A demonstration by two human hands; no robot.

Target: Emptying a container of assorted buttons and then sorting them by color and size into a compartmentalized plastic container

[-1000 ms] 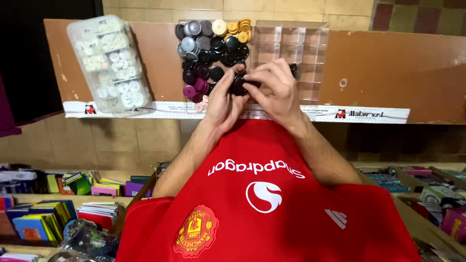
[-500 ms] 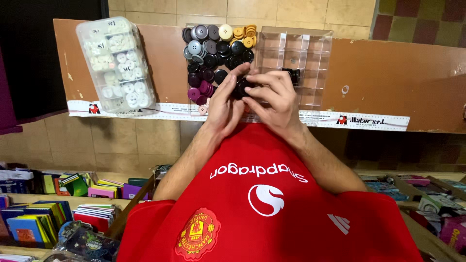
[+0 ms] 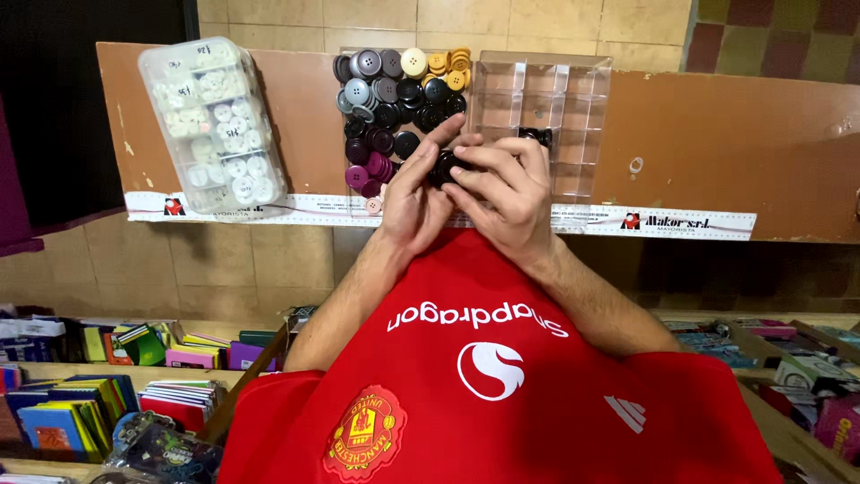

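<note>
At the far left lies a clear box of white buttons [image 3: 213, 125]. By the loose button pile [image 3: 394, 99], our left hand [image 3: 414, 202] and right hand [image 3: 506, 193] pinch together a small stack of round, glossy black buttons [image 3: 445, 167], fingers curled narrowly around it, beside the clear divided tray [image 3: 573, 116].

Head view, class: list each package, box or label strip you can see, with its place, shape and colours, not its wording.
Clear lidded box: left on the board, rectangular, holds white buttons.
Clear compartment tray: behind the right hand, gridded, mostly bare.
Label strip: along the board's lower edge, long, white with red-and-black marks.
</note>
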